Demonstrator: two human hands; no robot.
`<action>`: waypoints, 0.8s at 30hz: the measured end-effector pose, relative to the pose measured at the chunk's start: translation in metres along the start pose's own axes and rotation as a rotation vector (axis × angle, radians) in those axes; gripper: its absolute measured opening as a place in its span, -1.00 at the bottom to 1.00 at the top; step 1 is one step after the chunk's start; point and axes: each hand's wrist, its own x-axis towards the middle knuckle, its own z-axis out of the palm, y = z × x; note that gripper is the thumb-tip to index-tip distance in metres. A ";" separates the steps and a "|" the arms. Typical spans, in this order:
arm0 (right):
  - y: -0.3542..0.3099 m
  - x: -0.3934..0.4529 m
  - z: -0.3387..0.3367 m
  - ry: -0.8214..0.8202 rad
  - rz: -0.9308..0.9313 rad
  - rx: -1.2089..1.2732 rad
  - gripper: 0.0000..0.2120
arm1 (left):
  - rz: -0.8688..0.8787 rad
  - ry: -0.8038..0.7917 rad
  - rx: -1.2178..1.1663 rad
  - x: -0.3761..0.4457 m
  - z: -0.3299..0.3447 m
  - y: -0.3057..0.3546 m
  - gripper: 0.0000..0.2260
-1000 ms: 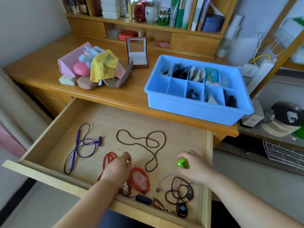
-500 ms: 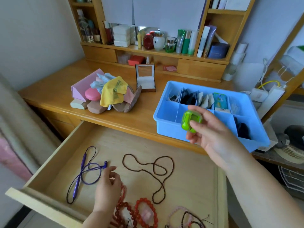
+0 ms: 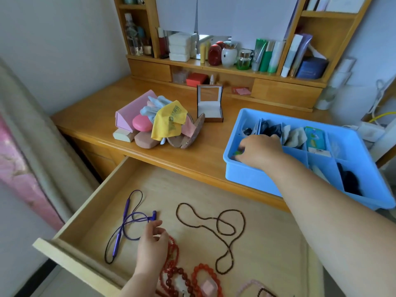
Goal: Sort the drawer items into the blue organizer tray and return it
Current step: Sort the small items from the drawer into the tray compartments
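The blue organizer tray point(image 3: 257, 183) stands on the desk at the right, several of its compartments holding dark and pale items. My right hand point(image 3: 260, 151) reaches down into its front-left compartment, fingers curled over a small green item point(image 3: 237, 152) that only partly shows. Below, the wooden drawer point(image 3: 192, 189) is pulled open. My left hand point(image 3: 151, 247) hovers in it with loosely bent fingers, between the purple corded earphones point(image 3: 126, 219) and the red bead bracelets point(image 3: 177, 273). A long dark bead necklace point(image 3: 220, 224) lies in the drawer's middle.
A pile of pink cases with a yellow cloth point(image 3: 169, 121) sits on the desk's left. An open jewellery box point(image 3: 210, 103) stands behind it. Bottles and boxes fill the back shelf point(image 3: 229, 52). A white power strip point(image 3: 368, 129) lies right of the tray.
My right hand carried the green item from the drawer up to the tray and lowered it into the front-left compartment. My left hand slid left toward the purple earphones. The view tilted up.
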 end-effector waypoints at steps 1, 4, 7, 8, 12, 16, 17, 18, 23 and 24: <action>0.004 -0.002 0.002 -0.041 -0.011 0.092 -0.64 | 0.026 0.005 0.029 0.006 -0.006 0.001 -0.80; 0.015 -0.019 0.014 0.130 -0.067 0.328 -0.71 | 0.105 0.064 0.254 0.035 -0.032 0.005 -0.77; 0.014 -0.057 0.035 0.707 -0.258 0.315 -0.86 | 0.100 0.102 0.607 0.063 -0.056 0.000 -0.63; 0.009 -0.071 0.042 0.794 -0.334 0.323 -0.86 | 0.073 0.076 0.721 0.069 -0.060 -0.003 -0.58; -0.008 -0.117 0.084 0.695 -0.521 0.383 -0.89 | -0.038 -0.063 0.883 0.077 -0.061 -0.010 -0.42; -0.018 -0.146 0.120 0.503 -0.465 0.489 -0.89 | 0.058 -0.178 0.885 0.072 -0.052 -0.013 -0.61; -0.018 -0.151 0.126 0.458 -0.441 0.521 -0.85 | 0.087 -0.221 0.864 0.069 -0.050 -0.011 -0.67; -0.017 -0.156 0.130 0.418 -0.424 0.541 -0.82 | 0.115 -0.245 0.818 0.065 -0.047 -0.008 -0.74; -0.009 -0.170 0.134 0.146 -0.303 0.742 -0.89 | 0.284 -0.231 0.452 0.031 -0.032 0.035 -0.70; -0.008 -0.172 0.135 0.112 -0.278 0.782 -0.88 | 0.322 -0.227 0.383 0.021 -0.030 0.046 -0.68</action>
